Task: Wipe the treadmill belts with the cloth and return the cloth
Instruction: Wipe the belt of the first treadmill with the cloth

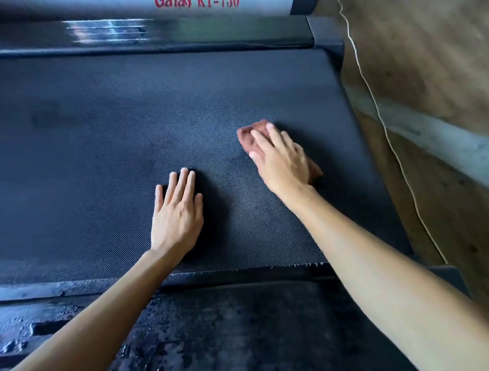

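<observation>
The right hand (283,161) presses flat, fingers extended, on a crumpled reddish-brown cloth (250,135) lying right of centre on the treadmill belt (119,127). The palm hides most of the cloth. The left hand (177,211) rests flat nearby on the belt, fingers straight, holding nothing. The dark textured belt runs bare leftward, and its near edge is frayed. Red lettering (197,3) at the top is cut off.

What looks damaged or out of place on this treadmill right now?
The treadmill belt is frayed along its near edge, with loose threads sticking out. The side rail in front of it looks blotchy, wet or grimy. A thin white cord trails loose beside the belt on the right.
</observation>
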Motion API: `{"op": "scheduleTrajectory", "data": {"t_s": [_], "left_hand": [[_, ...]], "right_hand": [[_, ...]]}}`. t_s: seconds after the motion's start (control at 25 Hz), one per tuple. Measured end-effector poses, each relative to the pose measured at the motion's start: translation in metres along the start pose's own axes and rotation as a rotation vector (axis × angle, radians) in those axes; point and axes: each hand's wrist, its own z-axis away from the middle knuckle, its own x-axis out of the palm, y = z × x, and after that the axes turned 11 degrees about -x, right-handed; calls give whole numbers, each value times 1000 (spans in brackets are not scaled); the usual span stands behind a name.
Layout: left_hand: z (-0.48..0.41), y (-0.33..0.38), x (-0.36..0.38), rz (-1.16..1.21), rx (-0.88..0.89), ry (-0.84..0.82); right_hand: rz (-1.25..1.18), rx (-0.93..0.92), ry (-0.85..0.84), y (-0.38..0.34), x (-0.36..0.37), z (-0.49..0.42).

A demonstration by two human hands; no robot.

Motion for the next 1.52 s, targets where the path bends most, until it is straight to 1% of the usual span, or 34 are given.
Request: {"op": "scheduleTrajectory", "data": {"t_s": [0.08,0.16,0.2,0.28,0.32,0.4,0.48,0.56,0.6,0.68,0.72,0.76,0.8,0.88,0.92,0.96,1.0,1.04,1.12,1.2,1.28,1.36,1.4,1.48,1.52], "left_hand": [[0,0,0,28,-15,-4],[1,-1,0,59,-33,1],[1,-2,0,62,-33,8],[2,-3,1,45,-25,8],[2,-2,1,32,-26,8],[1,0,1,10,-23,7],[2,1,1,-3,-24,12],[1,1,0,5,-38,19],[1,1,1,16,-51,18],[2,1,1,34,-68,19],[2,1,1,36,-67,20],[2,1,1,37,-61,21],[2,1,1,37,-54,20],[1,0,1,29,-45,19],[1,0,1,24,-39,17],[1,1,1,22,-35,16],[1,1,0,21,-34,15],[1,1,0,21,-35,13],[-1,1,1,27,-38,11],[-1,1,1,25,-41,17],[1,1,-1,15,-37,19],[2,2,-2,11,-36,10],[2,2,-2,11,-35,4],[2,3,-3,14,-34,-7],[2,4,-3,16,-38,-18]], "right_hand": [[-50,-111,41,-37,5,-1],[-95,-258,44,-51,-2,51],[-110,-284,37,-46,-8,83],[-111,-242,51,-13,-21,112],[-74,-191,51,6,-22,101],[-10,-52,42,26,-15,48],[-15,13,-11,14,-1,-10],[-50,-65,45,-19,10,-30],[-68,-134,68,-36,9,-19],[-95,-281,27,-46,3,36],[-111,-315,14,-37,-3,67],[-114,-314,21,-19,-13,88],[-102,-267,23,5,-20,96],[-56,-82,15,41,-24,75],[-35,1,14,44,-19,56],[-26,36,22,34,-15,40],[-32,20,46,16,-10,33],[-41,-47,66,-6,-10,37],[-75,-228,30,-35,-11,77],[-113,-301,-6,-32,-24,129],[-110,-277,12,-1,-35,147],[-59,-171,15,31,-33,124],[-30,-88,18,40,-27,102],[-17,25,15,25,-17,63],[-27,16,27,9,-13,57]]}}
